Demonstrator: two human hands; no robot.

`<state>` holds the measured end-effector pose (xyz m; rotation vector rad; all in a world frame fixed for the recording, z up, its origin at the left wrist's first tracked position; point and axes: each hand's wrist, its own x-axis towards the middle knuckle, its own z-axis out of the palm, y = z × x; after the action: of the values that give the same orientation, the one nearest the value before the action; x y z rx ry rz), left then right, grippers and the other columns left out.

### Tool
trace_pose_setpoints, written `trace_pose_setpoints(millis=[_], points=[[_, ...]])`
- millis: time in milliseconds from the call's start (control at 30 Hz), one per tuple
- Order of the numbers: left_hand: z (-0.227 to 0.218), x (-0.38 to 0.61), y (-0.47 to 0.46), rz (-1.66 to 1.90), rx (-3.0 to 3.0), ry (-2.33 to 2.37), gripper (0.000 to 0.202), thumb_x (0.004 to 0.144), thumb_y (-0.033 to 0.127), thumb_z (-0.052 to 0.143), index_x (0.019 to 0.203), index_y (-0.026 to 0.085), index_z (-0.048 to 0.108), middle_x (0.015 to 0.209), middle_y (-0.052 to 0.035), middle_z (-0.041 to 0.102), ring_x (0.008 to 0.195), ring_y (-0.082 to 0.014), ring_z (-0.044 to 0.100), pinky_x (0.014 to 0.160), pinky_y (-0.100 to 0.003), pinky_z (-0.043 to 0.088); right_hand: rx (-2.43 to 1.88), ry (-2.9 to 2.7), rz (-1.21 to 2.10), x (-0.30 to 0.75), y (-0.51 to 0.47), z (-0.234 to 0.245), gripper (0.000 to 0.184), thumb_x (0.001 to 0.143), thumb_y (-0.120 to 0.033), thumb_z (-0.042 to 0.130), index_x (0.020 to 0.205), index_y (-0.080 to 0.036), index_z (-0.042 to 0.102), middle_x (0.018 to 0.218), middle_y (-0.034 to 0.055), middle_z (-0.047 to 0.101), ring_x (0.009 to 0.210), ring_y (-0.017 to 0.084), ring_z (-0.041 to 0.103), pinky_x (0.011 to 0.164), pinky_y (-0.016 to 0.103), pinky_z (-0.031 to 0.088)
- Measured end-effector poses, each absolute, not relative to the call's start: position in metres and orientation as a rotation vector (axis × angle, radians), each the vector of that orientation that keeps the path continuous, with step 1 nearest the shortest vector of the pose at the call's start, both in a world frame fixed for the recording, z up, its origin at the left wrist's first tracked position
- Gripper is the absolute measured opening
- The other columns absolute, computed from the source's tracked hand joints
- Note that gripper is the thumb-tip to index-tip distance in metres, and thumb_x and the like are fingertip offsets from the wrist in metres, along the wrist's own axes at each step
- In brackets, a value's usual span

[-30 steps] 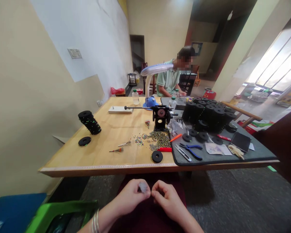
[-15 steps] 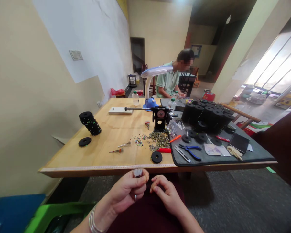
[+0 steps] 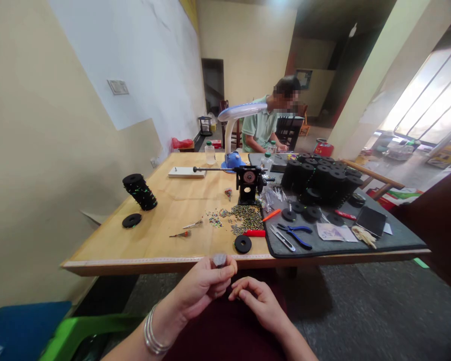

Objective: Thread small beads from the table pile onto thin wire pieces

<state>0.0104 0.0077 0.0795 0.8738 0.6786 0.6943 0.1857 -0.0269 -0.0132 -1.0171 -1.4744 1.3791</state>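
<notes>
My left hand (image 3: 205,283) is pinched around a small grey fan-shaped tuft (image 3: 220,259), which sticks up above thumb and forefinger just off the table's front edge. Close beside it on the right, my right hand (image 3: 258,299) has its thumb and fingertips pressed together; whatever may be between them is too small to make out. The hands are apart. Beyond them on the wooden table (image 3: 146,245) lie a black foam ring (image 3: 242,243), a red-handled tool (image 3: 254,233), a heap of tiny metallic pieces (image 3: 248,218) and small coloured beads (image 3: 218,219).
A black winder-like device (image 3: 247,183) with a long rod stands mid-table, before a blue-based lamp (image 3: 233,159). Stacked black rings (image 3: 140,191) stand left. On the grey mat (image 3: 348,245) are pliers (image 3: 296,234), snips (image 3: 282,237) and many black spools (image 3: 319,175). A person (image 3: 261,125) sits behind.
My left hand has shifted slightly right and upward with the grey tuft. My right hand has dropped a little and its fingertips have come closer together.
</notes>
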Motion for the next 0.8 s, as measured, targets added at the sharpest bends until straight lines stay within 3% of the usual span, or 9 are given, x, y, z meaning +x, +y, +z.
trace_pose_setpoints(millis=[133,233,333,400,533,667,800], points=[[0.073,0.015,0.011,0.725,1.039,0.78,0.032,0.071,0.04,0.07,0.061,0.014,0.053,0.047,0.0091,0.031,0.042,-0.0037,0.018,0.043,-0.023,0.01,-0.893,-1.259,1.581,0.183,-0.027,-0.004,0.037,0.085,-0.051,0.054,0.093,-0.017,0.064,0.081,0.0081,0.071,0.078,0.021,0.063,0.077,0.033,0.045],[0.068,0.017,0.014,0.807,1.115,0.91,0.032,0.067,0.042,0.072,0.061,0.014,0.056,0.052,0.0067,0.04,0.047,-0.0062,0.028,0.047,-0.022,0.022,-0.888,-1.16,1.606,0.178,-0.028,0.0,0.035,0.083,-0.051,0.056,0.089,-0.016,0.06,0.068,0.0041,0.067,0.064,0.016,0.06,0.066,0.028,0.044],[0.061,0.015,0.019,0.868,1.229,1.033,0.03,0.065,0.042,0.071,0.065,0.014,0.06,0.057,0.0041,0.049,0.056,-0.0103,0.041,0.056,-0.023,0.032,-0.979,-1.116,1.555,0.173,-0.029,-0.001,0.033,0.081,-0.05,0.061,0.077,-0.017,0.054,0.05,-0.0055,0.052,0.043,0.008,0.041,0.048,0.02,0.032],[0.054,0.01,0.024,0.861,1.356,1.091,0.029,0.067,0.042,0.069,0.066,0.014,0.062,0.057,0.0024,0.053,0.059,-0.0131,0.046,0.06,-0.025,0.036,-1.041,-1.068,1.529,0.172,-0.03,-0.004,0.036,0.078,-0.05,0.064,0.069,-0.018,0.05,0.046,-0.0096,0.039,0.04,0.005,0.027,0.041,0.018,0.021],[0.043,-0.007,0.045,0.851,1.694,1.285,0.018,0.074,0.033,0.061,0.069,0.015,0.062,0.062,-0.0008,0.06,0.062,-0.0168,0.054,0.061,-0.026,0.041,-1.052,-0.914,1.534,0.174,-0.031,-0.01,0.039,0.073,-0.05,0.068,0.067,-0.019,0.047,0.048,-0.0114,0.029,0.042,0.005,0.018,0.04,0.019,0.011],[0.037,-0.022,0.07,0.711,2.03,1.638,0.007,0.077,0.022,0.056,0.077,0.017,0.06,0.068,-0.003,0.063,0.065,-0.019,0.058,0.063,-0.028,0.042,-0.99,-0.724,1.56,0.175,-0.031,-0.012,0.04,0.071,-0.051,0.071,0.069,-0.019,0.047,0.046,-0.0125,0.027,0.042,0.004,0.013,0.04,0.019,0.008],[0.037,-0.024,0.08,0.722,2.112,1.701,0.012,0.074,0.011,0.054,0.082,0.017,0.062,0.087,-0.0093,0.066,0.09,-0.0259,0.058,0.081,-0.036,0.042,-0.997,-0.659,1.511,0.174,-0.032,-0.015,0.038,0.072,-0.049,0.071,0.071,-0.019,0.048,0.046,-0.0117,0.031,0.043,0.005,0.014,0.039,0.018,0.009]])
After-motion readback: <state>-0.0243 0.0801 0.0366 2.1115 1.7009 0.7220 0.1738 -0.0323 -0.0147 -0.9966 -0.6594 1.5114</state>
